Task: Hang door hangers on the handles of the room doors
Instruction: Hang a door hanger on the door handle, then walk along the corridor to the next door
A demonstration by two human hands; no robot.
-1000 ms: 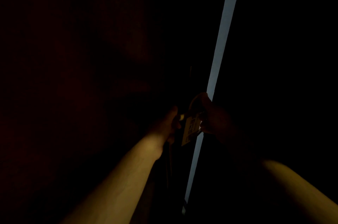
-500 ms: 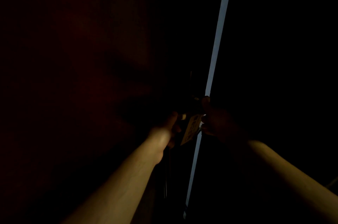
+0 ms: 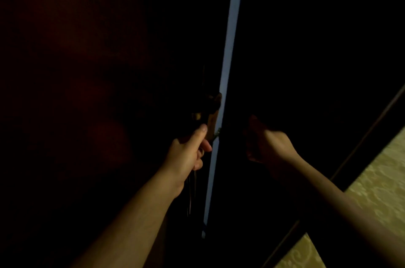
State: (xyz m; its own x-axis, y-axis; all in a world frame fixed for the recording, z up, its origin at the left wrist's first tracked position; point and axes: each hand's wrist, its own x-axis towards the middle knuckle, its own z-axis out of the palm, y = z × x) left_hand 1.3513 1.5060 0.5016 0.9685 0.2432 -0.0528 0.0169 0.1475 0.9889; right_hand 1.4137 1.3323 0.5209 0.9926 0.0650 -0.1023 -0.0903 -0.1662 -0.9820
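Fingers (image 3: 205, 148) of the left hand (image 3: 186, 154) curl inward with the thumb stretched up, and together they pinch the lower end of a pale card door hanger (image 3: 212, 120). The hanger lies directly above and just beyond that hand, its long axis close to vertical, its top end up by the dark door handle (image 3: 209, 103). It is so dim there that I cannot tell whether the loop is over the handle or only against it.

The right hand (image 3: 268, 143) hangs off to the right at about the same height, well apart from the card, fingers loosely curled round nothing. The left is plainly the nearer one.

Just right of the hanger runs a narrow pale-blue strip of light (image 3: 230, 48), the gap at the edge of the dark door (image 3: 109, 70), so the card sits hard by that edge with little room rightward. The open room looks to be downward and back toward the person. Yellow patterned floor (image 3: 377, 197) shows at lower right.
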